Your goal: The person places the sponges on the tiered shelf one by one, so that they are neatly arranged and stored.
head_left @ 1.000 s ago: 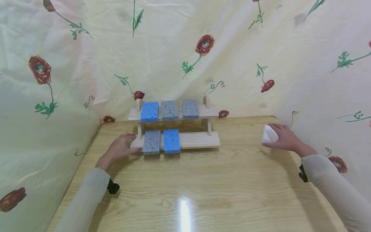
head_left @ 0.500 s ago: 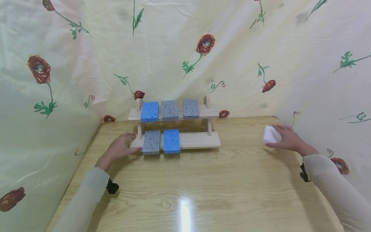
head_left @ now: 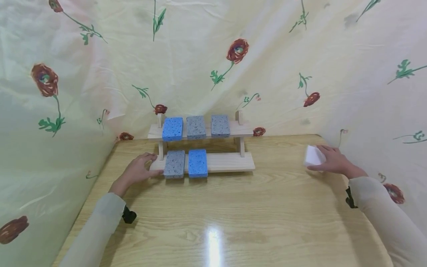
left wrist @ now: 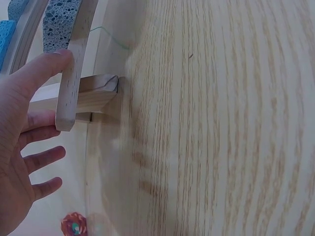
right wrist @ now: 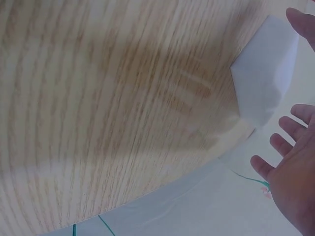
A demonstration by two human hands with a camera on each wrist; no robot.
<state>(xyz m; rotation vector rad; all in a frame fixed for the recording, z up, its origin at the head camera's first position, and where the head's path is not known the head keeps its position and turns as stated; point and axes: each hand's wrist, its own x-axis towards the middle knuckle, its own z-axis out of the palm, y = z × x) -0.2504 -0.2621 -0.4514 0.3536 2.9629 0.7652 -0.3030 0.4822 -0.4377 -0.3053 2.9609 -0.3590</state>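
My left hand (head_left: 138, 170) grips the left end of the lower board of a two-tier wooden shelf (head_left: 230, 162). In the left wrist view the thumb lies on one face of the board, with the index finger on its other side. A grey speckled sponge (head_left: 175, 164) sits just right of that hand, and a blue sponge (head_left: 198, 163) lies beside it. Over at the right, my right hand (head_left: 333, 161) is around a plain white block (head_left: 313, 155) on the table. Its fingers look spread and apart from the block in the right wrist view (right wrist: 266, 73).
On the upper tier are a blue sponge (head_left: 172, 129) and two grey sponges (head_left: 196, 127). The shelf stands at the back of the wood-grain table (head_left: 260, 211). A flowered curtain (head_left: 200, 66) hangs behind and along both sides.
My right hand shifts slightly right and its fingers loosen around the white block, showing more of it. My left hand and the sponges keep their places.
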